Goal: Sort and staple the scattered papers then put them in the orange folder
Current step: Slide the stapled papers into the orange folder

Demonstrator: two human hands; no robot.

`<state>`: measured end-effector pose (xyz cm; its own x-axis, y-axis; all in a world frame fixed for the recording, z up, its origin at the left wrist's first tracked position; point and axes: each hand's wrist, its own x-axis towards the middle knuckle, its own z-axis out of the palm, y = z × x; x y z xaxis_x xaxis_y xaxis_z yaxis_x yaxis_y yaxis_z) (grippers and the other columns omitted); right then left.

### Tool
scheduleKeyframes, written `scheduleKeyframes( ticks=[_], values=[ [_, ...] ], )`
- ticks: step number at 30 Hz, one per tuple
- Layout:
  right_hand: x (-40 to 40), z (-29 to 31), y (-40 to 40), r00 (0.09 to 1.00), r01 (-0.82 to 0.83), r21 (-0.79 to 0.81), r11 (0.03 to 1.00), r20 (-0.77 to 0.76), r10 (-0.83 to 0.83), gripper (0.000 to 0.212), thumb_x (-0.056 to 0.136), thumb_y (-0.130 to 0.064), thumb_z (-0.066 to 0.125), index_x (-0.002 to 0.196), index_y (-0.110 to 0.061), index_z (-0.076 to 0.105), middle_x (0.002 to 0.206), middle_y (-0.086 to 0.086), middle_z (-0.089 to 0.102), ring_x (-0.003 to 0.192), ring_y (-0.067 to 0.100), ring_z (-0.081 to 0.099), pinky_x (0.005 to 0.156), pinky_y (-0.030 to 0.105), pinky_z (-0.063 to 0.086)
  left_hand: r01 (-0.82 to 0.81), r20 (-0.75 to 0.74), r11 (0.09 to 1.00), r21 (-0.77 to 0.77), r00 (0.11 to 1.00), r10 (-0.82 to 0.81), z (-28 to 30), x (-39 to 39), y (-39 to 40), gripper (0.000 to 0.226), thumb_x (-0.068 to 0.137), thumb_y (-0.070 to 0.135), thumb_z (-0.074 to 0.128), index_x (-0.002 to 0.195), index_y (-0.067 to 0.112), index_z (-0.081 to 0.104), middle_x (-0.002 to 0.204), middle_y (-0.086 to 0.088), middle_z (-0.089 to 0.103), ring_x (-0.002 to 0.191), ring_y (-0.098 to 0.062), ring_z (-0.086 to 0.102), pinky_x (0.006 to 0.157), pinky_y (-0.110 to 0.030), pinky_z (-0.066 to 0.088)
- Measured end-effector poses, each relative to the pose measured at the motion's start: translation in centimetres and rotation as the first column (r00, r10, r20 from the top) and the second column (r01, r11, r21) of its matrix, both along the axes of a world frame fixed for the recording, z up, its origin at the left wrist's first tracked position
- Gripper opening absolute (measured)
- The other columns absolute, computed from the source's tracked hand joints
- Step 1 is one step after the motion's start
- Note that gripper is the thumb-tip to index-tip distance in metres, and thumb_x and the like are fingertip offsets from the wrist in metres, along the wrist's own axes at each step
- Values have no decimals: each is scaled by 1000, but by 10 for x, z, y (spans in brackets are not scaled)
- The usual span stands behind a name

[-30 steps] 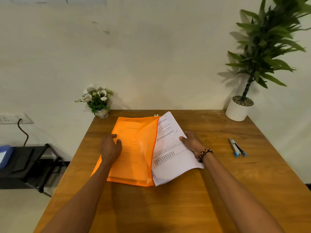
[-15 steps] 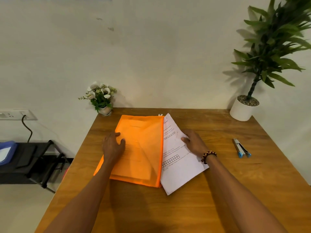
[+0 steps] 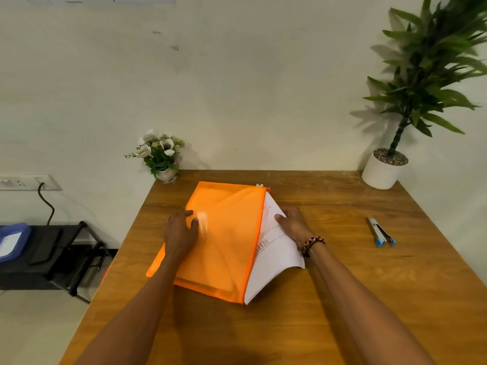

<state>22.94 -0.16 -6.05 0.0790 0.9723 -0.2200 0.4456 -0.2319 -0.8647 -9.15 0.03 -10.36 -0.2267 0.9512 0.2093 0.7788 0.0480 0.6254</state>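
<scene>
Head camera view: on a wooden table [image 3: 342, 299], the left hand [image 3: 180, 233] lies flat and open on the orange folder [image 3: 226, 246]. The right hand [image 3: 293, 222], fingers straight, presses the white papers [image 3: 274, 255] sticking out of the folder's right edge. A stapler [image 3: 380, 231] lies well apart to the right.

most of the papers [image 3: 274, 248] sits hidden inside the orange folder [image 3: 224, 241] at centre frame, their print too small to read. the tall plant [image 3: 432, 61] is cut off by the upper right edge; a blue box [image 3: 11, 241] by the left edge.
</scene>
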Motion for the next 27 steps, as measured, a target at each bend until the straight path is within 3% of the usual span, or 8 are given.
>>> scheduleKeyframes(
  ticks=[4,9,13,16,19,22,24,27],
  values=[
    [-16,-1,-8,990,77,110,991,108,-89,15,105,-17,51,105,-14,66,97,0,68,83,19,69,66,34,59,5,6,1000,-6,1000,-5,-1,1,0,33,94,25,66,124,11,64,128,-12,65,121,-38,55,100,-48,43],
    [-46,-13,-11,947,190,229,955,215,-240,20,104,-15,49,115,-6,63,110,12,67,101,31,63,82,48,56,1,18,1000,-1,1000,-1,-1,10,-5,35,91,27,68,123,12,63,126,-10,66,120,-38,55,98,-46,43],
    [-71,-17,-17,947,212,289,933,173,-269,20,102,-13,48,108,-3,63,105,18,67,98,37,62,70,38,44,-27,24,1000,-8,999,27,-1,17,-8,35,91,25,67,123,12,61,127,-11,64,119,-37,54,97,-47,43],
    [-69,-14,-16,984,86,170,982,140,-111,15,96,-23,52,86,-14,58,88,10,67,80,31,63,61,31,38,-29,36,999,-30,999,30,-1,16,-5,35,91,23,67,123,11,61,128,-12,64,119,-39,55,99,-47,41],
    [-54,-2,-3,979,-140,-35,990,145,144,22,82,-39,57,80,-17,58,83,5,67,70,23,62,60,33,49,-32,45,998,-46,998,34,1,17,-5,37,90,23,68,124,11,60,129,-13,63,121,-38,54,101,-46,41],
    [-40,15,-2,926,-310,-264,913,133,353,18,95,-17,47,84,-13,61,62,7,62,44,15,49,41,25,37,-35,53,998,-51,998,38,1,18,-6,39,90,25,68,126,12,60,131,-12,61,123,-37,52,101,-48,42],
    [-36,18,-3,946,-253,-319,913,118,303,30,98,-5,35,82,-11,59,54,3,58,35,8,43,33,18,29,-40,53,997,-62,998,43,0,19,-6,40,90,26,68,127,12,59,132,-12,61,124,-36,52,102,-48,42],
    [-44,9,-2,994,-106,-285,953,-21,104,41,93,15,21,74,-8,49,59,9,54,30,4,47,30,16,33,-48,50,996,-78,997,51,0,21,-4,41,90,26,68,126,10,59,131,-13,62,123,-37,52,101,-46,41]
  ],
)
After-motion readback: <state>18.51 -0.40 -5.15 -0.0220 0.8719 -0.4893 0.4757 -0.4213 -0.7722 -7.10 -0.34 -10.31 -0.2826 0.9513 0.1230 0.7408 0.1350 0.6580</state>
